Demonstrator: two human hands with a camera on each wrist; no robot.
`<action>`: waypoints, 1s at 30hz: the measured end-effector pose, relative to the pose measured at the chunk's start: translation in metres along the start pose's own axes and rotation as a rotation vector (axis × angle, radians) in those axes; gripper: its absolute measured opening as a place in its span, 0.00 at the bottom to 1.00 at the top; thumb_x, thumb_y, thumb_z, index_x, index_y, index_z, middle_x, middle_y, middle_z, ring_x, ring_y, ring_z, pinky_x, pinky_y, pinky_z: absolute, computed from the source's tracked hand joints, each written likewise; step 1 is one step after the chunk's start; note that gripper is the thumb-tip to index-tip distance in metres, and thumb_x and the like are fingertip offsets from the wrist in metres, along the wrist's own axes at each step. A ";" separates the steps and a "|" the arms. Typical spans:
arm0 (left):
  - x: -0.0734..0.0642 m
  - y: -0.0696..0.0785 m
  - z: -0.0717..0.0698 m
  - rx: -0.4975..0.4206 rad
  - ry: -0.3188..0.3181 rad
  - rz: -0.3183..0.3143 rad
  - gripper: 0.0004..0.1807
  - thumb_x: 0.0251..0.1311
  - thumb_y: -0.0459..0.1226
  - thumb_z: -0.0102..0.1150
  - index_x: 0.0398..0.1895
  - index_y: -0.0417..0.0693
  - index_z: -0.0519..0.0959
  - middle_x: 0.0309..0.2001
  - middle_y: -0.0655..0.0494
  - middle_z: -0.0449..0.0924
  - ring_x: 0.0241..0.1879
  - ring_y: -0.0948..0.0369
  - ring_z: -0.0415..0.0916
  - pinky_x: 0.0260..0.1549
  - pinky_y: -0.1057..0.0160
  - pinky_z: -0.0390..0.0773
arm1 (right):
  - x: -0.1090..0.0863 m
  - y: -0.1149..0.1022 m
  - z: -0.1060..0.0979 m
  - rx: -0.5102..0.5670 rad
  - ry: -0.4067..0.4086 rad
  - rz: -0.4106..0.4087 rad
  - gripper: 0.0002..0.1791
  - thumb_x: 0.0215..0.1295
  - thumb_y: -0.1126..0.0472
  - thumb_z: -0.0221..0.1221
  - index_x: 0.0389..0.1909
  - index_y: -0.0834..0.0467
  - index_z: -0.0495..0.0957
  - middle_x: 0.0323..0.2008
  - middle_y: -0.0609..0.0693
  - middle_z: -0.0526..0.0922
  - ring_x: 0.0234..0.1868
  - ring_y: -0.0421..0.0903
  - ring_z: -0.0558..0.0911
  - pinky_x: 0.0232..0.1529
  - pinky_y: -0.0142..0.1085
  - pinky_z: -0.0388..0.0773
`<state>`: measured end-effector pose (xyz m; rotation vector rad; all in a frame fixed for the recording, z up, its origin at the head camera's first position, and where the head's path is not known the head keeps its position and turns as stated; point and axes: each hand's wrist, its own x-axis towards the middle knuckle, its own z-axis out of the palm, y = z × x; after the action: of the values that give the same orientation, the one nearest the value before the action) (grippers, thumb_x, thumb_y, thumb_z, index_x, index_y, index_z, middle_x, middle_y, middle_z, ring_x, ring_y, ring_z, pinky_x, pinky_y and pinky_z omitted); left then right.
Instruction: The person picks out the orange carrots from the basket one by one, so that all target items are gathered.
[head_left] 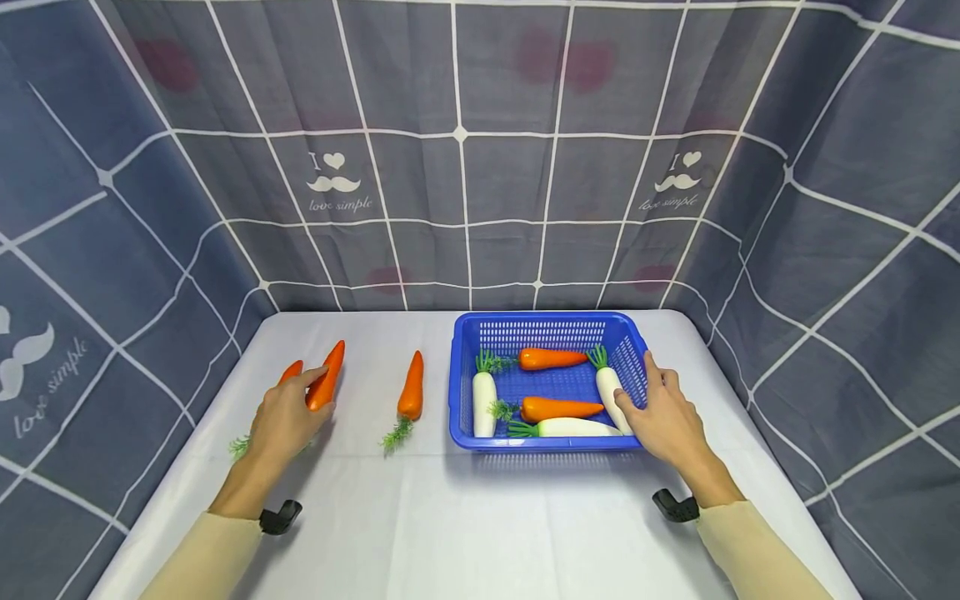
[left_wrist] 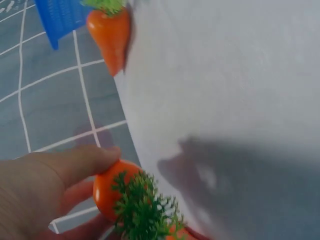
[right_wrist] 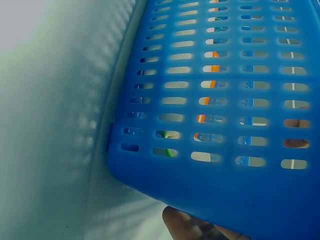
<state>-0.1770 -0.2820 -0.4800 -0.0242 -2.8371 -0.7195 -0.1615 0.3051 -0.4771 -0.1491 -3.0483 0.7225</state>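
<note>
Left hand, fingers curled, pinches a carrot; right hand, partly closed, grips the blue basket at three o'clock.

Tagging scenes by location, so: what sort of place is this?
Probably a staged tabletop booth, not a working kitchen: printed grid curtains line the back and both sides, around a white-covered table with a blue basket and loose carrots.

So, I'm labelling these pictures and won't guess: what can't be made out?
Head view: the leftmost carrot's middle, hidden by the left hand.
Left wrist view: most of the basket, cut off by the top edge.
Right wrist view: the vegetables' full shapes, hidden by the basket's wall.
</note>
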 end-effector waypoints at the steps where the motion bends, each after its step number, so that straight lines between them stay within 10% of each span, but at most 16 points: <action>1: -0.001 -0.002 0.000 0.007 0.007 -0.007 0.37 0.67 0.34 0.80 0.79 0.38 0.82 0.67 0.20 0.85 0.49 0.29 0.89 0.41 0.32 0.88 | 0.000 0.000 0.000 0.000 -0.001 0.000 0.57 0.89 0.33 0.52 0.97 0.61 0.36 0.84 0.80 0.60 0.64 0.88 0.82 0.64 0.81 0.80; 30: 0.000 -0.031 -0.009 0.077 -0.016 -0.058 0.22 0.65 0.32 0.80 0.62 0.36 0.92 0.52 0.28 0.89 0.49 0.29 0.88 0.39 0.33 0.87 | -0.001 -0.002 0.000 -0.004 0.010 -0.007 0.57 0.89 0.34 0.53 0.97 0.62 0.37 0.83 0.80 0.61 0.64 0.88 0.82 0.63 0.81 0.80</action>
<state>-0.1770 -0.3131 -0.4870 0.0644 -2.8894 -0.6230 -0.1609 0.3037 -0.4764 -0.1418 -3.0394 0.7133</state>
